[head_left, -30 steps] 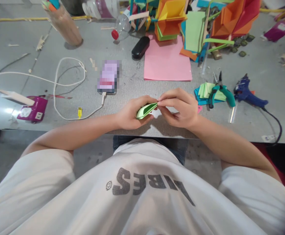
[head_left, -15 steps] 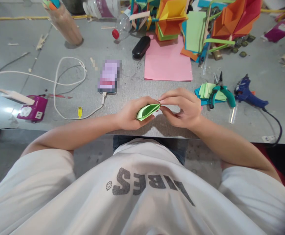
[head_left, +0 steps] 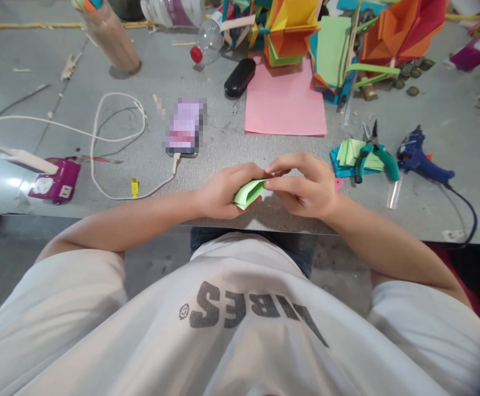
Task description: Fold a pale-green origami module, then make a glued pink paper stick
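So, L hand [head_left: 228, 191] cups folded green paper [head_left: 248, 194], R hand [head_left: 305, 184] pinching its edge. Prob. mid-fold, needs light, even pressure. Pliers [head_left: 388, 162] right of R hand.

Your head view is evenly bright. Glare whitens the table [head_left: 210, 121] left of the purple charger [head_left: 60, 179]; a soft shadow falls right of it, under your hands. Wide-angle distortion bends the outer edges; fine detail appears soft.

Phone [head_left: 185, 125] — left of paper [head_left: 286, 102]
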The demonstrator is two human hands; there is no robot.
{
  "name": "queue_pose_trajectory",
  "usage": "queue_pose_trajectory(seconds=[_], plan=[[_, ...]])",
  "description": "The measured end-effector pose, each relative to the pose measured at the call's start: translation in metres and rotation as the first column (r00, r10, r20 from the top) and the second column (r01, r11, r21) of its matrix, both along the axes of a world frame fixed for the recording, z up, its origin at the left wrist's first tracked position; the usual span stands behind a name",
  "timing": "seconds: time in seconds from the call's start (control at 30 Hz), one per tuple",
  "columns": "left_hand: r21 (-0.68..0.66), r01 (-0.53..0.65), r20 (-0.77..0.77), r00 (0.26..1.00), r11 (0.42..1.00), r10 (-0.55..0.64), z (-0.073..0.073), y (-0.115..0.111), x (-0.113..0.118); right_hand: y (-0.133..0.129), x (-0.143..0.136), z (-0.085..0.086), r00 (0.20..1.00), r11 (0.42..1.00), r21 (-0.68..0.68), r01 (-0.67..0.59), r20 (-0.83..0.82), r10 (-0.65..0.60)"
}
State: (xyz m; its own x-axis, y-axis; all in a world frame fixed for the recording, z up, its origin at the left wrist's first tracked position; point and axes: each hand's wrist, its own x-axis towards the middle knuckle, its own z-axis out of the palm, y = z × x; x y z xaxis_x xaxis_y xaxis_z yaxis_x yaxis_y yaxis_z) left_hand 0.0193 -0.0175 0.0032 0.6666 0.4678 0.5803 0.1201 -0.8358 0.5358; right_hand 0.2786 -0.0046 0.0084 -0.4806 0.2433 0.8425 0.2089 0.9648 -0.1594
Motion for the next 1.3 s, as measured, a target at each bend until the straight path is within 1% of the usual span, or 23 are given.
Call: queue_pose_trajectory(seconds=[0.07,0.13,0.23,0.4,0.5,0.57,0.67,0.77,0.9,1.0,1.1,1.2,1.3], plan=[[-0.019,-0.006,-0.024,1.000,1.000,0.005,-0.001,0.000,0.000,-0.001,0.001,-0.002,1.000,1.000,-0.018,0.009,0.004,-0.009],[-0.042,-0.023,-0.040,0.999,0.999,0.022,-0.002,0.000,0.000,-0.001,0.001,-0.002,0.998,0.998,-0.035,0.048,0.042,-0.046],[-0.026,-0.059,-0.023,0.998,0.998,0.059,0.000,-0.002,0.000,-0.003,0.002,0.001,0.992,0.994,-0.051,0.097,0.086,-0.092],[0.057,-0.126,0.061,0.991,0.990,0.122,0.008,-0.004,-0.003,-0.004,0.003,0.006,0.989,0.990,-0.017,0.139,0.051,-0.138],[0.033,-0.174,0.072,0.983,0.984,0.171,0.012,-0.006,-0.004,-0.005,0.005,0.006,0.972,0.977,0.014,0.213,0.096,-0.213],[0.019,-0.178,0.076,0.981,0.984,0.176,0.014,-0.007,-0.004,-0.006,0.005,0.004,0.963,0.968,0.073,0.241,0.109,-0.248],[0.036,-0.188,0.047,0.981,0.982,0.186,0.015,-0.009,-0.003,-0.009,0.003,0.004,0.963,0.962,0.150,0.229,0.106,-0.246],[0.051,-0.214,0.041,0.976,0.976,0.212,0.013,-0.008,-0.001,-0.013,0.001,0.004,0.960,0.966,0.145,0.212,0.152,-0.234],[0.108,-0.188,0.154,0.973,0.976,0.170,0.009,-0.005,0.001,-0.016,0.000,0.007,0.951,0.965,0.158,0.207,0.199,-0.237],[0.132,-0.222,0.202,0.960,0.966,0.193,0.007,-0.003,0.002,-0.015,0.001,0.009,0.955,0.963,0.179,0.200,0.183,-0.232],[0.119,-0.255,0.217,0.950,0.960,0.225,0.007,-0.003,0.001,-0.013,0.003,0.009,0.959,0.968,0.148,0.204,0.168,-0.227],[0.122,-0.258,0.251,0.942,0.958,0.221,0.010,-0.004,0.001,-0.009,0.006,0.008,0.954,0.970,0.106,0.220,0.185,-0.236],[0.126,-0.291,0.263,0.932,0.948,0.251,0.012,-0.003,-0.001,-0.006,0.009,0.008,0.952,0.968,0.098,0.230,0.181,-0.245]])
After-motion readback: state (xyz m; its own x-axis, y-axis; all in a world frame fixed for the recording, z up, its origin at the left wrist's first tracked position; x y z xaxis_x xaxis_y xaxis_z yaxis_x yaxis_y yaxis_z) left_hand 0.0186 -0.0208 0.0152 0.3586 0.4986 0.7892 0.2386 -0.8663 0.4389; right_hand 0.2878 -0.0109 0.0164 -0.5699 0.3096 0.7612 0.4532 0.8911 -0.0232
